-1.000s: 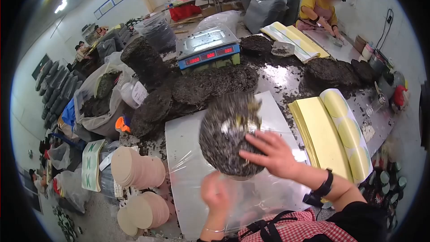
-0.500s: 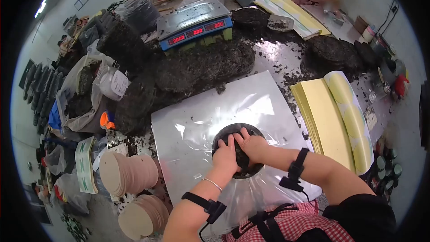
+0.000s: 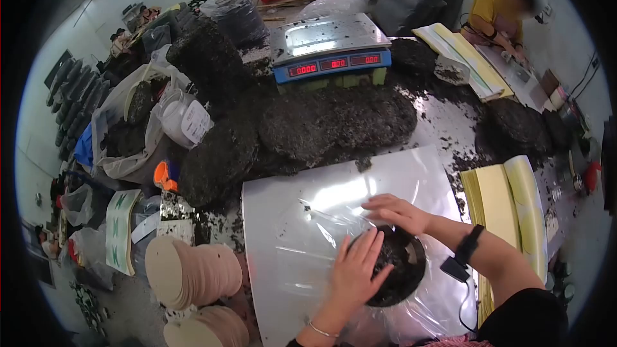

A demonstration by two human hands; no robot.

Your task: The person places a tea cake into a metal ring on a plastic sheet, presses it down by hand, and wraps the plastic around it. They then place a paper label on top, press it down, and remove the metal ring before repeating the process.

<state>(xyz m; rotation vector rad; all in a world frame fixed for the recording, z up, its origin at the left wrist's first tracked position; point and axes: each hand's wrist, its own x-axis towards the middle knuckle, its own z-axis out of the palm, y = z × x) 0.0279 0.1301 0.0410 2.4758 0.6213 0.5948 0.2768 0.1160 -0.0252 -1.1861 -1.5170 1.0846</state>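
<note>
A round dark mould [image 3: 402, 276] filled with dark, leafy material lies on clear plastic film [image 3: 302, 260] over a pale metal sheet [image 3: 276, 212]. My left hand [image 3: 358, 268] rests at the mould's left side, fingers extended and thumb apart, over the film and the rim. Beyond the mould's far edge, my right hand [image 3: 398, 213] is spread with its fingers pointing left, over the film. Neither hand holds anything that I can make out. The palms hide part of the rim.
Dark compressed slabs [image 3: 334, 122] lie behind the sheet, before a digital scale [image 3: 331, 45]. Round tan discs [image 3: 193, 273] are stacked at left. Yellow sheets [image 3: 498, 209] lie at right. A co-worker [image 3: 498, 19] sits at the back right.
Both hands have come out of the mould's middle and opened; the left is now at its left side, the right beyond its far edge. The camera view has shifted.
</note>
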